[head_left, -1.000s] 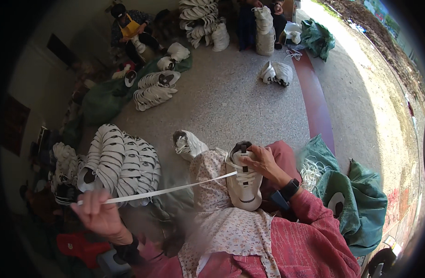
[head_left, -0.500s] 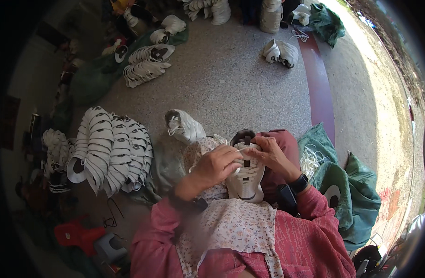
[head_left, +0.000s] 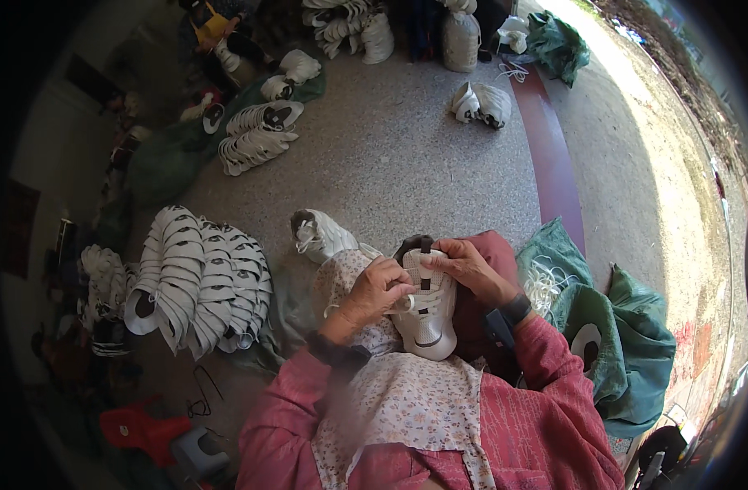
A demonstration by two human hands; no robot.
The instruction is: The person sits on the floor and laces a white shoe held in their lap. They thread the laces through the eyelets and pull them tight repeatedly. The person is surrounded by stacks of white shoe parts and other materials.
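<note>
A white shoe upper (head_left: 429,322) with dark lining and black loops down its tongue lies across my lap, toe toward me. My left hand (head_left: 374,292) is closed in a pinch at its left eyelet edge, on a white shoelace (head_left: 408,303) of which only a short bit shows. With thumb and fingers, my right hand (head_left: 470,271) grips the upper's right side beside the tongue. Lace crosses the lower part of the opening. Beyond my left hand, another laced white shoe upper (head_left: 329,237) rests by my knee.
Nested stacks of white uppers (head_left: 201,278) stand at left. Green sacks (head_left: 635,351) and a bundle of white laces (head_left: 547,286) lie at right. A red plastic object (head_left: 141,429) sits at lower left. Farther off are a pair of uppers (head_left: 481,104) and a person (head_left: 215,33).
My left hand has drawn down and slightly left, away from the tongue's middle. My right hand has shifted little and stays at the upper's right side. The whole view has turned slightly.
</note>
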